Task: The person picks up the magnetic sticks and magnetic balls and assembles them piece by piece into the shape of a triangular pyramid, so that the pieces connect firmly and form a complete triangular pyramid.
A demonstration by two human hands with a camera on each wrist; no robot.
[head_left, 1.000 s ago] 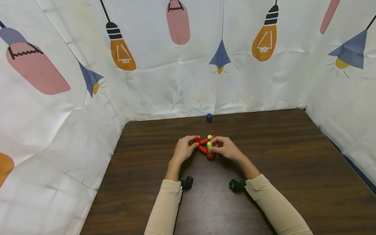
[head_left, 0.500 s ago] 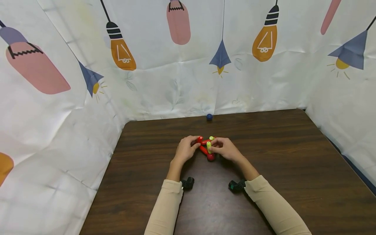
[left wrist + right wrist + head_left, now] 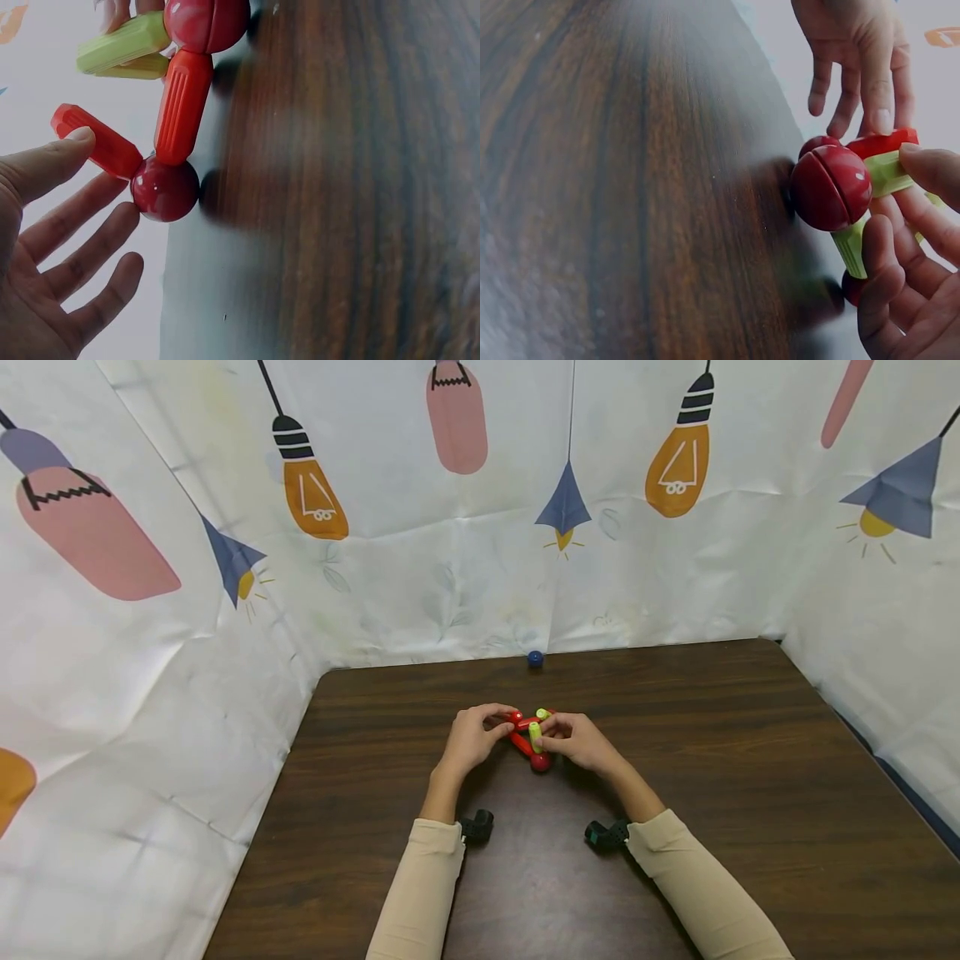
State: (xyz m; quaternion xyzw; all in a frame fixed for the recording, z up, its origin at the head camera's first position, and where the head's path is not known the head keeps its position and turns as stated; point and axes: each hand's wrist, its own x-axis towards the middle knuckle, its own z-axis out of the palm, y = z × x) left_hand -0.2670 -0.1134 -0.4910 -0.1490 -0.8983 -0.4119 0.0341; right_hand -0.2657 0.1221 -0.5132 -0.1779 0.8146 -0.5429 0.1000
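A frame of shiny red balls and ribbed magnetic sticks sits on the table. In the left wrist view, a red stick rises at a tilt from a red ball. My left hand pinches this stick near its top, thumb on one side, its other fingers spread. Another red stick joins that ball to a nearer red ball. From the nearer ball stands a green stick, pinched by my right hand. A lower green stick runs to a ball partly hidden by right-hand fingers.
A small blue ball lies at the back edge of the dark wooden table. White cloth printed with lamps hangs behind and at both sides. Black wrist cameras sit on both wrists.
The left red stick's top has shifted slightly right, with my left fingertips following. The frame has slid a little toward me and right. My right hand keeps its pinch on the green stick.
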